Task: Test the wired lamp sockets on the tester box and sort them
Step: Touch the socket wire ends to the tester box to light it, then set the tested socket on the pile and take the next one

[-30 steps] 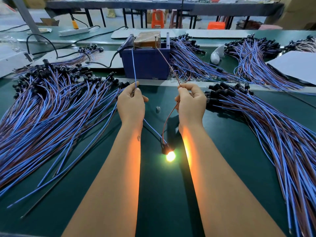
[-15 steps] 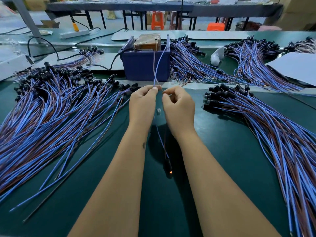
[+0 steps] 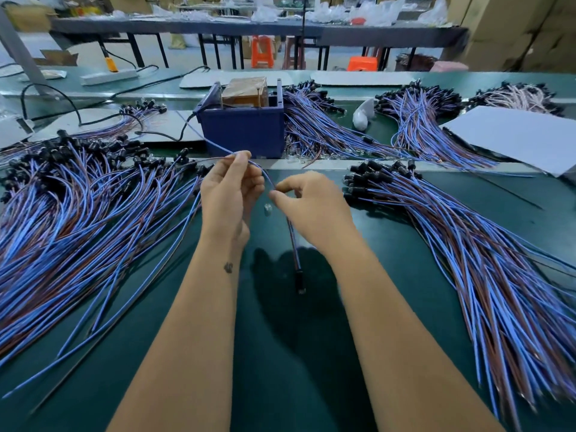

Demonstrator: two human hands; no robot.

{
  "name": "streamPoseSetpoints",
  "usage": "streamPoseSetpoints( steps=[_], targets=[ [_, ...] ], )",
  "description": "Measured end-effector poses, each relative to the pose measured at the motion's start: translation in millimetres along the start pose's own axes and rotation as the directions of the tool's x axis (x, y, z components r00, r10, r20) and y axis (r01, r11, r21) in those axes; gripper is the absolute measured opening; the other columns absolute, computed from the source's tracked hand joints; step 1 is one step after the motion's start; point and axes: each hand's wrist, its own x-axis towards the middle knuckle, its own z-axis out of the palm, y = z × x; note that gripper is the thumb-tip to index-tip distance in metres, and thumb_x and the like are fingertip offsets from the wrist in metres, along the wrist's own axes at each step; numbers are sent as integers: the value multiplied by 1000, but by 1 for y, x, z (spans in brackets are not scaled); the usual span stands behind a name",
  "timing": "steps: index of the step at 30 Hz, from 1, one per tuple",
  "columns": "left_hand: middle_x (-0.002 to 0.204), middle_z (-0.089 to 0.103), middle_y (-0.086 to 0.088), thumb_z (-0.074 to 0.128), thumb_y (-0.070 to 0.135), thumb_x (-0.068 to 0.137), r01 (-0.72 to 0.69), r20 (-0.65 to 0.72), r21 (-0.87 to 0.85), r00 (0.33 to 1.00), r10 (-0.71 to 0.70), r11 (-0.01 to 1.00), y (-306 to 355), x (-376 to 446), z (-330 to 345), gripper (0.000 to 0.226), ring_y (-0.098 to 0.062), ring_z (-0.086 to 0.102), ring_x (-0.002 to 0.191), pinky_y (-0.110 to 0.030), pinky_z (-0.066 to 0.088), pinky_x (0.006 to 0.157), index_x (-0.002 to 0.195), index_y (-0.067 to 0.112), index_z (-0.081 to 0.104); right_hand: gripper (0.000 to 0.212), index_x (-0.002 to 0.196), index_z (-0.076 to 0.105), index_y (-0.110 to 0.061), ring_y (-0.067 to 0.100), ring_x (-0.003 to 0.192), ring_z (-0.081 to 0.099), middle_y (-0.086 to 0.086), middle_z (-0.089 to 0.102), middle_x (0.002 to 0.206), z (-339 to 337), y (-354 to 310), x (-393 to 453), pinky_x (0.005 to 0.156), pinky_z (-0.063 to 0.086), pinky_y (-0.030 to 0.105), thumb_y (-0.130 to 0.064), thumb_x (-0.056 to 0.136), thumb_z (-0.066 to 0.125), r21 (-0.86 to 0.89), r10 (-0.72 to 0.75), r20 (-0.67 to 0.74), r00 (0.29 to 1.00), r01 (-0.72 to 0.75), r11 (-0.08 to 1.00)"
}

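Green bench: our left hand (image 3: 230,194) and right hand (image 3: 307,202) pinch one socket's wires (image 3: 265,176); we risk snagging the pile (image 3: 93,213) beside our left

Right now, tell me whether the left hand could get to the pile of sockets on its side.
Probably yes: the left hand is beside the left pile, nothing between, but it holds a wire.

A factory assembly workshop: a long green-matted workbench (image 3: 280,353) carries heaps of blue-and-brown wired sockets (image 3: 78,219) left and right, with a far table (image 3: 358,34) of bagged parts, stacked cardboard cartons (image 3: 514,29) at far right and orange plastic stools (image 3: 261,51).
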Motion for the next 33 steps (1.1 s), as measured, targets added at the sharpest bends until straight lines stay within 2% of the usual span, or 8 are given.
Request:
streamPoseSetpoints(
  steps=[3, 7, 11, 14, 19, 23, 26, 33],
  targets=[
    [66, 68, -1, 55, 12, 100, -14, 100, -43, 995, 18, 999, -1, -9, 9, 17, -10, 62, 57, -19, 53, 57, 86, 13, 65, 12, 86, 74, -24, 20, 72, 54, -8, 51, 62, -25, -2, 0, 63, 41, 30, -32, 87, 66, -126, 19, -10, 1000, -20, 992],
    [72, 70, 2, 59, 13, 94, -236, 226, 115, 952, 206, 965, -10, -23, 25, 10, -11, 65, 69, -21, 51, 66, 87, 15, 65, 11, 81, 69, -22, 25, 75, 66, -2, 65, 71, -56, -2, 4, 74, 54, 40, -17, 84, 60, -25, 52, -226, 973, -59, 998],
    [78, 71, 3, 64, 3, 91, -483, 408, 342, 849, 336, 806, -24, -39, 39, 12, -8, 66, 77, -20, 51, 75, 86, 14, 67, 29, 71, 66, -22, 30, 67, 67, 7, 66, 68, -81, 5, 4, 73, 56, 54, -5, 80, 45, 287, 206, -312, 927, -114, 951],
    [84, 72, 2, 70, 0, 84, -690, 602, 442, 701, 381, 573, -38, -50, 48, 11, -1, 62, 77, -18, 50, 76, 91, 7, 74, 26, 69, 67, -18, 27, 62, 67, 5, 64, 62, -92, 14, 0, 71, 58, 48, -4, 84, 51, 298, 215, -357, 909, -107, 949],
    [104, 66, 16, 74, 7, 81, -773, 822, 522, 568, 26, 361, -57, -54, 49, 47, -4, 56, 95, -23, 47, 87, 124, 26, 67, 23, 95, 62, -18, 7, 49, 62, 7, 61, 78, -109, 28, -6, 54, 55, 25, 3, 90, 54, 251, 155, -239, 959, -93, 963],
    [110, 66, 15, 68, 7, 83, -725, 778, 604, 626, -51, 330, -56, -47, 39, 60, -9, 56, 102, -34, 48, 90, 133, 40, 56, 30, 114, 60, -12, 14, 53, 64, 5, 58, 81, -121, 45, -4, 63, 57, 36, 5, 91, 52, 133, 164, -215, 963, -137, 982],
    [103, 66, 15, 64, 8, 86, -671, 725, 640, 688, -6, 375, -52, -42, 33, 54, -9, 57, 98, -36, 49, 89, 130, 39, 59, 34, 110, 65, -16, 30, 84, 65, 8, 66, 94, -126, 63, -1, 79, 55, 42, 4, 87, 51, -116, 231, -177, 957, -253, 960],
    [111, 66, 7, 59, 15, 89, -462, 463, 849, 884, 63, 257, -49, -23, 22, 26, -19, 50, 112, -41, 40, 101, 109, 27, 71, 39, 111, 67, -22, 36, 114, 54, 12, 65, 114, -127, 79, 7, 101, 34, 42, 0, 83, 51, -485, 403, -285, 870, -494, 722]
  ],
)
